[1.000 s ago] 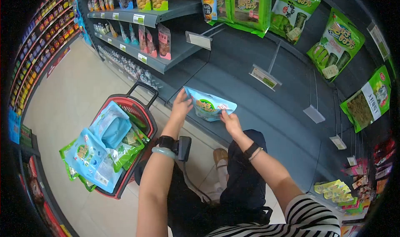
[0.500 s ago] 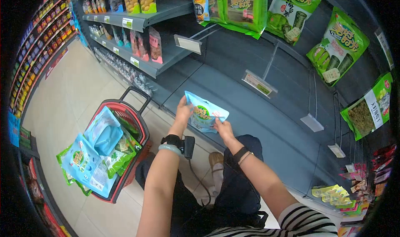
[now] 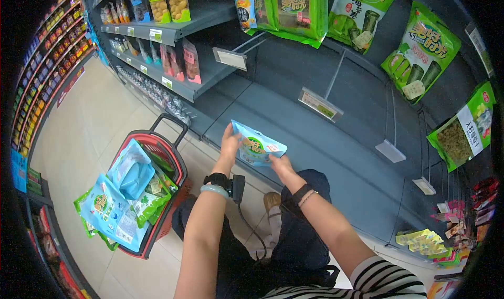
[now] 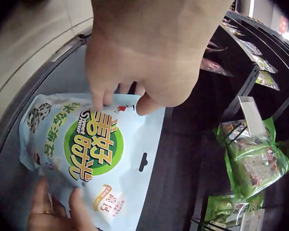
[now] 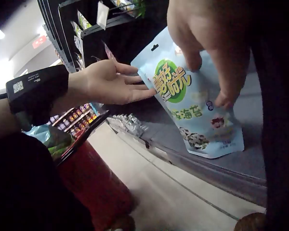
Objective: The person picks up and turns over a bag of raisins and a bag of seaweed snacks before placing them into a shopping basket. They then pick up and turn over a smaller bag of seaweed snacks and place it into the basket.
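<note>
Two hands share one light-blue pouch (image 3: 258, 147), held up to the right of the red basket (image 3: 178, 165), in front of the dark lower shelf (image 3: 315, 136). The left hand (image 3: 229, 141) pinches the pouch's upper edge with thumb and fingertips. The right hand (image 3: 281, 165) grips the lower corner, its fingers curled round the edge. The pouch therefore sits between the two hands, printed face toward the person and tilted. In the right wrist view its bottom edge looks close to the shelf surface, but I cannot tell whether it touches.

Judging from how things lie, the work is partway along. This pouch is out of the basket and at the shelf, not yet released. More blue packs (image 3: 131, 170) and green ones fill the basket and spill over its near side. Further right of the basket and higher up, a peg with a price tag (image 3: 320, 104) stands bare, and green bags (image 3: 420, 47) hang on others.
</note>
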The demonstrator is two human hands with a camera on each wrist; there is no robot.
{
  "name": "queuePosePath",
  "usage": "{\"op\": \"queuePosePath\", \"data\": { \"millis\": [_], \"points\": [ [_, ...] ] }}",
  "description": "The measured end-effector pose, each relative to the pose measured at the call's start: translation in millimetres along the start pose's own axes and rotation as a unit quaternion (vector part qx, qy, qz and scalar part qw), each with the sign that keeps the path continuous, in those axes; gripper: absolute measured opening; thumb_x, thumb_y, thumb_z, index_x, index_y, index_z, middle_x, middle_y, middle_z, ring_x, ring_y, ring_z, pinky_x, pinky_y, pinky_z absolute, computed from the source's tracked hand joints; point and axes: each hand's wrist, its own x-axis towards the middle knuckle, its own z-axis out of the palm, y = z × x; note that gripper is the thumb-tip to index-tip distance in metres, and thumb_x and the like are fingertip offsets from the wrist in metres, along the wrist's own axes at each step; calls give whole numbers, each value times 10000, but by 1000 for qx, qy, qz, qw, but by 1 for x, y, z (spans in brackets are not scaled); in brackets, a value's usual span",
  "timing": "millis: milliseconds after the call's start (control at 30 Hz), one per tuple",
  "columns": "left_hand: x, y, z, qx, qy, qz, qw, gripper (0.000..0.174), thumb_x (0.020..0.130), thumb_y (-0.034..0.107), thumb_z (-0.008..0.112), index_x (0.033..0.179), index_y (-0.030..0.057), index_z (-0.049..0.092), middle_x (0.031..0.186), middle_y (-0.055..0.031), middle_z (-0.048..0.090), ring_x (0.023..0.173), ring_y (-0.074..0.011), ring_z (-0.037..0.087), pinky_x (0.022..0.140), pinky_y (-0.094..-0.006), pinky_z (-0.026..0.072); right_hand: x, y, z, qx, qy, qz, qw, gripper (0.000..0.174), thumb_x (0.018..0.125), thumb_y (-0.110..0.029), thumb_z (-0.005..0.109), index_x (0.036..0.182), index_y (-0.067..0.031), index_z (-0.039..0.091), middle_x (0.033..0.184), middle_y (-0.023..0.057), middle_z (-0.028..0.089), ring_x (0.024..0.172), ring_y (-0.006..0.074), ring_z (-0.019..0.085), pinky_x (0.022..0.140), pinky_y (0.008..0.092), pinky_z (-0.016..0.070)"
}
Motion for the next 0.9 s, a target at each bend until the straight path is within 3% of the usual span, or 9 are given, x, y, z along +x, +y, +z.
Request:
{"op": "queuePosePath", "data": {
  "millis": [100, 200, 300, 567, 667, 900],
  "points": [
    [1, -2, -3, 48, -5, 4, 999, 638, 843, 22, 476, 1425, 121, 234, 1426, -62, 314, 1237, -234, 385, 1006, -414, 335, -11, -5, 0, 17, -18, 54, 998, 411, 881, -185, 566, 1221, 5, 435, 1241, 110, 460, 1137, 207, 449, 951, 343, 380],
    [-4, -1, -8, 25, -3, 6, 1000, 643, 840, 22, 482, 1425, 122, 234, 1438, -63, 298, 1241, -244, 386, 1004, -408, 345, -25, -12, 1, 106, -60, 83, 989, 458, 870, -166, 575, 1262, -6, 401, 1291, 101, 401, 1160, 216, 406, 992, 386, 344],
    [-10, 2, -14, 47, 2, 5, 999, 661, 829, 21, 504, 1425, 118, 233, 1442, -80, 287, 1243, -251, 390, 992, -402, 365, -25, -6, 0, 136, -93, 61, 985, 504, 858, -154, 587, 1287, -4, 367, 1299, 102, 390, 1149, 235, 416, 987, 384, 358],
    [-34, 16, -21, 54, -13, 8, 998, 673, 816, 10, 528, 1418, 113, 246, 1443, -113, 275, 1212, -249, 429, 971, -399, 391, -37, -11, 8, 80, -5, 24, 997, 500, 827, -110, 618, 1255, -25, 375, 1214, 115, 457, 1061, 230, 481, 910, 377, 435],
    [-35, 14, -25, 60, -17, 13, 998, 648, 826, 37, 535, 1409, 98, 259, 1437, -129, 282, 1223, -270, 415, 956, -396, 408, -31, -3, 5, 61, -43, 48, 996, 543, 803, -63, 631, 1267, -33, 349, 1169, 110, 475, 1023, 215, 507, 846, 366, 475],
    [-37, 17, -33, 94, 11, -1, 996, 595, 854, 84, 513, 1392, 88, 258, 1428, -150, 290, 1237, -303, 394, 920, -420, 430, -52, 6, 14, 54, 9, 20, 998, 637, 783, -10, 632, 1321, -19, 290, 1214, 132, 434, 1013, 235, 525, 786, 337, 516]
  ]
}}
